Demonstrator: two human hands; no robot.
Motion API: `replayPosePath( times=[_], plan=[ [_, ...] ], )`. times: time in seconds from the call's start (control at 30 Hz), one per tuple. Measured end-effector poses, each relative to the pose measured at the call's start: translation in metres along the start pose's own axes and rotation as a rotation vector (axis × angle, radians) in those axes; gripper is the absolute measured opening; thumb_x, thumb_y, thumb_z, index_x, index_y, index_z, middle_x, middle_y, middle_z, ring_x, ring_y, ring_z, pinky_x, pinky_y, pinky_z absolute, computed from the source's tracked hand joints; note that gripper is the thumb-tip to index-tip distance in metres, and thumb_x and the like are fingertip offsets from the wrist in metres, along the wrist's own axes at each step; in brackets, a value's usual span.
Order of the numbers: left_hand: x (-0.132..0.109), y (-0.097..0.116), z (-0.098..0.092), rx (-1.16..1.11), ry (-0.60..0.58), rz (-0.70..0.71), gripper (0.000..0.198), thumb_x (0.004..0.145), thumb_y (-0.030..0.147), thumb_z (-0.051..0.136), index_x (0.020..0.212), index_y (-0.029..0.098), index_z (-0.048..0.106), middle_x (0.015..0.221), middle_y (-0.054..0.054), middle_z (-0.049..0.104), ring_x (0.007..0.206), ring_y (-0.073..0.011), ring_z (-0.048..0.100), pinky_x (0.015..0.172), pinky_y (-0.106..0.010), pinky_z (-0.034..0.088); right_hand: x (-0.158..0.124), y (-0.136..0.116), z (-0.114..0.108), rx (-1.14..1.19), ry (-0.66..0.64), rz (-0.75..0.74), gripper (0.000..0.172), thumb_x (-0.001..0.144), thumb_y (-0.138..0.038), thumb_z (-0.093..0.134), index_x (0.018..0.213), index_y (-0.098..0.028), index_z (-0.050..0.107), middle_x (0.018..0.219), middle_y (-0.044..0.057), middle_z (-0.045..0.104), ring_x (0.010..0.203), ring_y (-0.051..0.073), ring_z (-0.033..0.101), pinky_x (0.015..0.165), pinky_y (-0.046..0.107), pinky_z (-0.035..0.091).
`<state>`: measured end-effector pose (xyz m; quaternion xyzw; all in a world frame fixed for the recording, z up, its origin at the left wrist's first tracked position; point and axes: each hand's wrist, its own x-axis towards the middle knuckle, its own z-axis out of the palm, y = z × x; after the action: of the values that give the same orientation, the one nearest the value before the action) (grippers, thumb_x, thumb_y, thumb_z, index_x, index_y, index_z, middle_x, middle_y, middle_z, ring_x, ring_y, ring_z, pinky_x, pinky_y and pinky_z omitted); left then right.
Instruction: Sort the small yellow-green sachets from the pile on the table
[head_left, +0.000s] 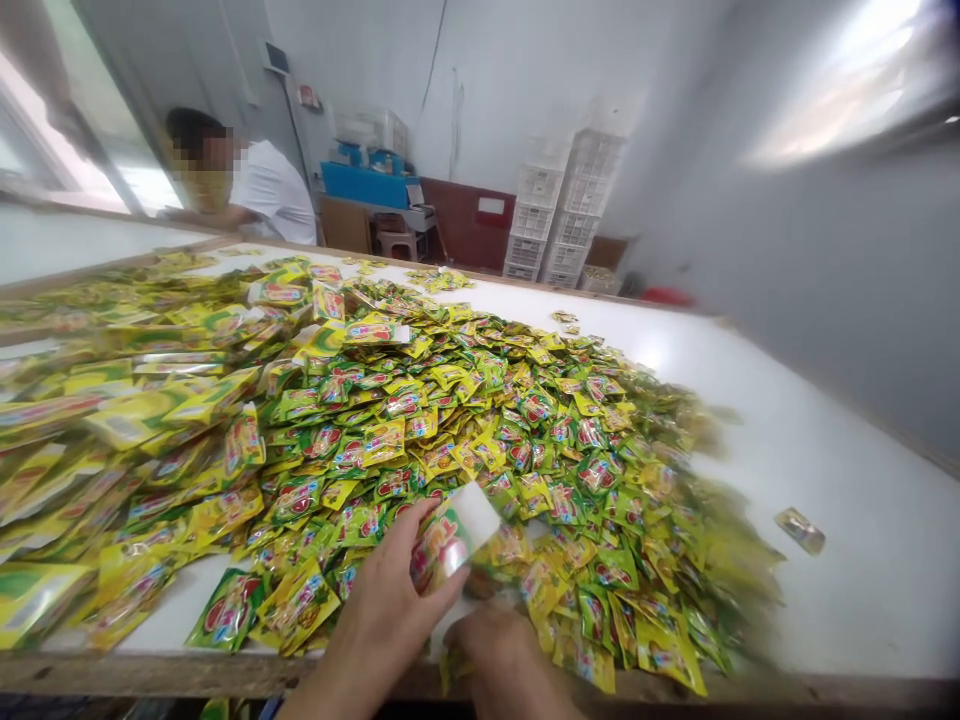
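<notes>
My left hand [394, 590] is closed round a printed packet [442, 550] with a green, yellow and red fruit design and a plain white end. Thumb and fingers press on its two sides, and the white end tilts up to the right. Close beside it, my right hand [499, 640] is low at the table's front edge, curled and smeared by motion. Its fingertips are hidden, so I cannot make out whether it holds anything. A large heap of small yellow and green sachets [450, 420] lies just beyond both hands.
Larger yellow packets [127, 420] lie piled on the left. The white table [862, 560] has a raised wooden edge, and a single sachet [800, 530] lies at right. Beyond it are a person in a white shirt [277, 190], stacked white crates [577, 200] and a blue bench [364, 187].
</notes>
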<state>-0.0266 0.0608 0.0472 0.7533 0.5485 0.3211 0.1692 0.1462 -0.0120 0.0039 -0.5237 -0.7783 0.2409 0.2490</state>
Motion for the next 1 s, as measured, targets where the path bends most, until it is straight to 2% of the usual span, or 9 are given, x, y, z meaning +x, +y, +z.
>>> replayPosePath(
  times=[0.07,0.23,0.3,0.47,0.57,0.67,0.8,0.93,1.0],
  plan=[
    [-0.018,-0.002,0.013,0.004,0.028,-0.017,0.060,0.075,0.036,0.071,0.128,0.023,0.048,0.121,-0.009,0.066,0.108,-0.0280,0.066,0.088,-0.039,0.056,0.001,-0.001,-0.014,0.083,0.099,-0.059,0.032,0.067,-0.002,0.060,0.091,-0.021,0.069,0.084,0.007,0.071,0.080,0.025,0.066,0.074,0.031,0.050],
    [-0.040,0.013,0.041,-0.040,0.016,0.011,0.054,0.074,0.036,0.072,0.123,0.023,0.051,0.114,-0.008,0.068,0.103,-0.0278,0.068,0.083,-0.038,0.057,0.016,-0.019,-0.072,0.328,0.616,0.048,0.019,0.089,-0.017,0.058,0.104,-0.026,0.065,0.101,0.007,0.066,0.095,0.023,0.062,0.083,0.031,0.048],
    [-0.045,0.022,0.050,-0.051,0.027,0.012,0.051,0.075,0.034,0.070,0.121,0.024,0.051,0.111,-0.007,0.068,0.099,-0.0270,0.068,0.080,-0.037,0.058,0.026,-0.023,-0.076,0.316,0.678,0.101,0.017,0.089,-0.017,0.059,0.103,-0.025,0.064,0.099,0.006,0.065,0.094,0.023,0.060,0.083,0.032,0.047],
    [-0.052,0.024,0.062,0.051,0.151,-0.052,0.047,0.080,0.035,0.065,0.122,0.023,0.049,0.112,-0.010,0.066,0.097,-0.0280,0.067,0.077,-0.040,0.057,0.033,-0.023,-0.060,0.153,0.590,0.169,0.011,0.085,-0.014,0.064,0.092,-0.022,0.066,0.090,0.004,0.064,0.089,0.023,0.057,0.080,0.034,0.043],
    [-0.053,0.020,0.065,0.076,0.217,-0.070,0.045,0.079,0.034,0.064,0.121,0.022,0.050,0.113,-0.011,0.065,0.100,-0.0303,0.065,0.082,-0.045,0.054,0.032,-0.024,-0.065,0.152,0.443,0.172,0.019,0.080,-0.006,0.064,0.088,-0.023,0.068,0.088,0.002,0.063,0.089,0.022,0.057,0.079,0.032,0.043],
    [-0.054,0.022,0.071,-0.015,0.232,-0.122,0.043,0.078,0.033,0.066,0.117,0.022,0.052,0.108,-0.010,0.065,0.099,-0.0307,0.063,0.084,-0.046,0.050,0.036,-0.026,-0.078,0.193,0.274,0.160,0.027,0.075,-0.002,0.068,0.087,-0.026,0.071,0.087,0.000,0.063,0.087,0.020,0.059,0.076,0.028,0.043],
    [-0.054,0.028,0.072,-0.265,0.243,-0.221,0.048,0.076,0.040,0.069,0.117,0.021,0.053,0.110,-0.011,0.065,0.099,-0.0315,0.062,0.085,-0.046,0.048,0.044,-0.026,-0.088,0.202,0.287,0.133,0.030,0.072,-0.004,0.074,0.092,-0.025,0.070,0.089,-0.001,0.066,0.088,0.019,0.060,0.078,0.027,0.044],
    [-0.044,0.027,0.057,-0.707,-0.032,-0.240,0.027,0.083,0.037,0.064,0.103,0.020,0.059,0.090,-0.005,0.067,0.086,-0.0250,0.064,0.075,-0.035,0.050,0.047,-0.021,-0.092,0.183,0.187,-0.027,0.032,0.078,0.003,0.065,0.095,-0.024,0.071,0.091,0.000,0.064,0.087,0.015,0.059,0.078,0.024,0.044],
    [-0.038,0.024,0.049,-0.922,-0.193,-0.209,0.026,0.083,0.033,0.067,0.104,0.020,0.060,0.096,-0.005,0.068,0.094,-0.0247,0.063,0.080,-0.033,0.050,0.048,-0.017,-0.094,0.140,0.125,-0.043,0.033,0.079,0.004,0.063,0.096,-0.023,0.070,0.090,0.000,0.063,0.084,0.015,0.059,0.075,0.024,0.045]
  ],
)
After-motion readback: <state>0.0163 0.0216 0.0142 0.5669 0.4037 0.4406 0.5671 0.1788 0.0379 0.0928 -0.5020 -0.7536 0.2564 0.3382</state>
